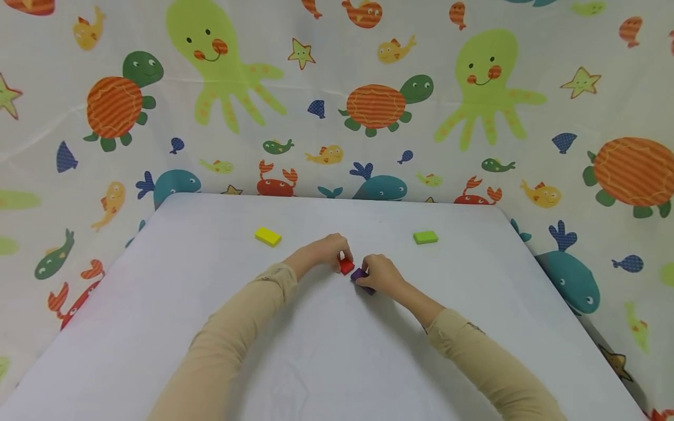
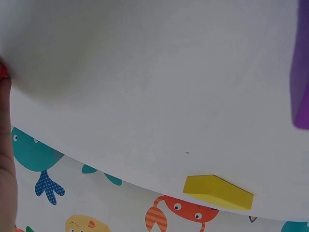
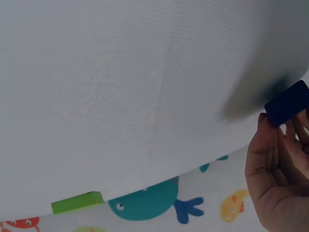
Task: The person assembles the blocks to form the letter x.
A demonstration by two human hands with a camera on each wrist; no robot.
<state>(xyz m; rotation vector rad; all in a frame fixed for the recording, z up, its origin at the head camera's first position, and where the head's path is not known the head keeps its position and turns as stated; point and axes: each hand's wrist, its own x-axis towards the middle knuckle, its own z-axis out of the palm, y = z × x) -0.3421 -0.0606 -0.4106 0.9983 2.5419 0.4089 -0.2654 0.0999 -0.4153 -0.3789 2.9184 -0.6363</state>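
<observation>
Near the middle of the white table, my left hand (image 1: 327, 250) pinches a small red block (image 1: 346, 266). Only a corner of that red block (image 2: 3, 71) shows at the left edge of the left wrist view, above a finger. Just to the right, my right hand (image 1: 383, 275) grips a dark blue-purple block (image 1: 362, 279) between thumb and fingers. The right wrist view shows this dark block (image 3: 287, 103) at the fingertips, tilted, with its shadow on the table. The two blocks are close together, a narrow gap between them in the head view.
A yellow block (image 1: 268, 236) lies farther back on the left, a green block (image 1: 425, 237) back on the right. Behind the white table (image 1: 326, 362) hangs a sea-animal cloth (image 1: 295, 99). An unclear purple shape (image 2: 301, 72) crosses the right edge of the left wrist view.
</observation>
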